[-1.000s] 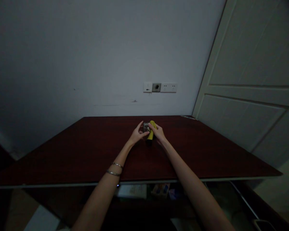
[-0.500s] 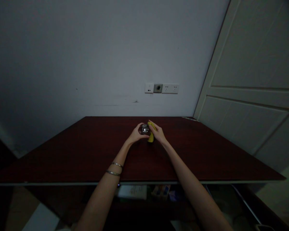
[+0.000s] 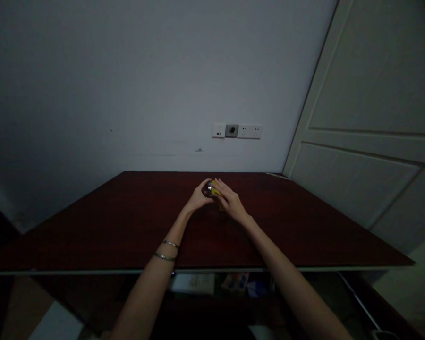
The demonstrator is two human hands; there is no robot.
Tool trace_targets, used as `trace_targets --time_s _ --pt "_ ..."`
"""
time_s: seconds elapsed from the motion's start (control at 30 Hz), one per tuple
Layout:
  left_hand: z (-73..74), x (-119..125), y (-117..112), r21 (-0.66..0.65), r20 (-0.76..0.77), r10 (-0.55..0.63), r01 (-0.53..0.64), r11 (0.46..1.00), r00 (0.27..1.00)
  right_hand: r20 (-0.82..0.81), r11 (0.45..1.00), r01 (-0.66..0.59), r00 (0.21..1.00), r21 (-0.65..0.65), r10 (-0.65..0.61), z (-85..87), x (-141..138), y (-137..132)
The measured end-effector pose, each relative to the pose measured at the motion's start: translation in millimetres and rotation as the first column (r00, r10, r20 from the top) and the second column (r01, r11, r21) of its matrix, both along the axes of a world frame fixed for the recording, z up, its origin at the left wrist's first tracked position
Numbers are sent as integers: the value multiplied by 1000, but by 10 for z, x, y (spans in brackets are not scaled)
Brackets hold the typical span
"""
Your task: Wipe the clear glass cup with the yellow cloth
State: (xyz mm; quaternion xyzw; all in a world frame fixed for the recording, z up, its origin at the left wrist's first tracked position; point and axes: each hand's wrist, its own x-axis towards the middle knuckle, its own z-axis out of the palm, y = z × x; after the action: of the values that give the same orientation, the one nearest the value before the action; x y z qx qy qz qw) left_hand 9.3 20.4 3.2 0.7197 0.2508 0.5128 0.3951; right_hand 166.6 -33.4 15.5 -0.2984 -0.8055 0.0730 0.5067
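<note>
Toward the far edge of the dark red surface (image 3: 134,226) | my left hand (image 3: 197,198) grips the shiny round object (image 3: 208,190) in curved fingers | my right hand (image 3: 235,208) holds the yellow item (image 3: 215,190) between fingers and thumb, against the object's right side | compared with half a second earlier: right fingers straighter, yellow covering more of the object

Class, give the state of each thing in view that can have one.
Left hand: curled around the shiny round item.
Right hand: fingers extended over the yellow item; grip unclear.
Shiny round item: partly hidden.
Yellow item: mostly covered, against the shiny round item.
Bracelets: both worn.
Double socket: nothing plugged in.
Panelled door: shut or not, unclear.
</note>
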Motion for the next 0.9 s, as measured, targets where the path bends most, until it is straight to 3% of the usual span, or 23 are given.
trace_targets --time_s 0.3,0.53,0.63,0.73,0.9 --pt "20 31 -16 -9 -14 29 -29 1000 999 -239 993 39 969 -113 -65 43 -19 272" --pt "60 -14 -27 -36 27 92 -91 995 995 -82 999 20 996 -28 -23 -27 -78 -9" --pt "60 -24 -28 -30 22 91 -90 995 996 -76 999 30 997 -30 -32 44 -71 53" --pt "57 -8 -41 -28 8 83 -83 996 997 -106 992 115 987 -57 -120 147 -80 205" --pt "46 2 -15 -30 34 102 -101 994 994 -3 983 183 983 -10 -183 222 -176 228"
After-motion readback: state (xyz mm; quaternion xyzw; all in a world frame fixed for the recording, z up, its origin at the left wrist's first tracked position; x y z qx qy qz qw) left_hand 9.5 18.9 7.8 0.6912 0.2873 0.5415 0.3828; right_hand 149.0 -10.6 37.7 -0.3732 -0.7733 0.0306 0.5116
